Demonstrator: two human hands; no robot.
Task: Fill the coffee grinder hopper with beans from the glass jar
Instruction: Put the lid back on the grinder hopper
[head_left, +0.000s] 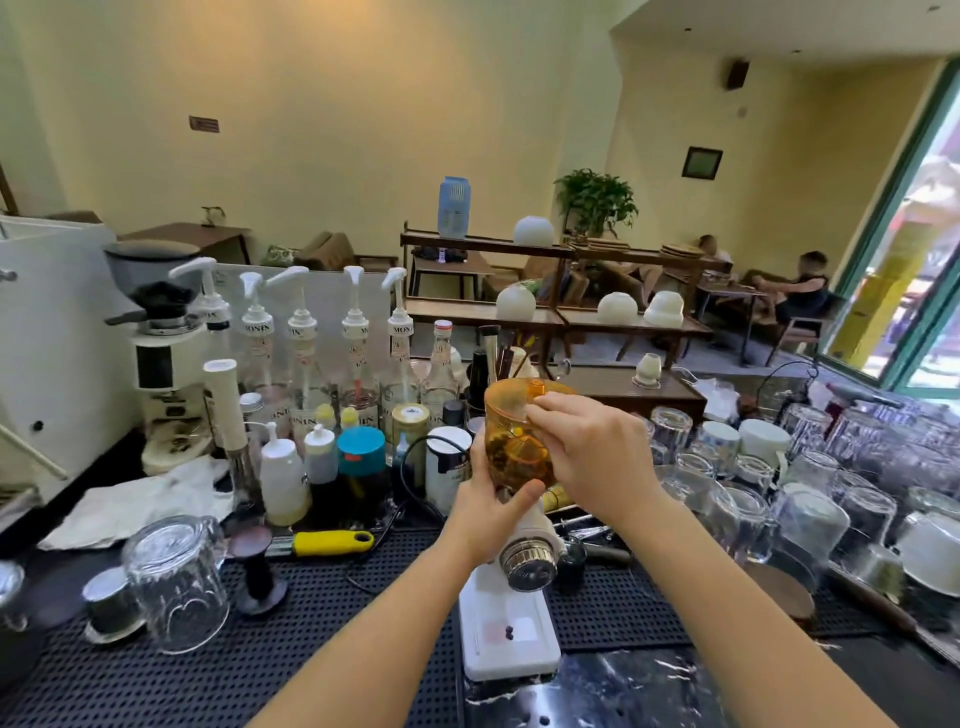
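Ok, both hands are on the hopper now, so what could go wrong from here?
1. The orange hopper already holds beans; if the left hand or right hand tilts it, they could spill.
2. Upturned glasses crowd close beside the right forearm; an elbow swing might knock them.
3. Loose beans lie on the white grinder base.

The hopper (514, 431) in both hands is glossy, see-through amber plastic. Below the grip, the grinder (511, 613) is smooth white plastic with a ribbed shiny metal knob (530, 564). Beneath lies a matt, ribbed black rubber mat (291, 623).
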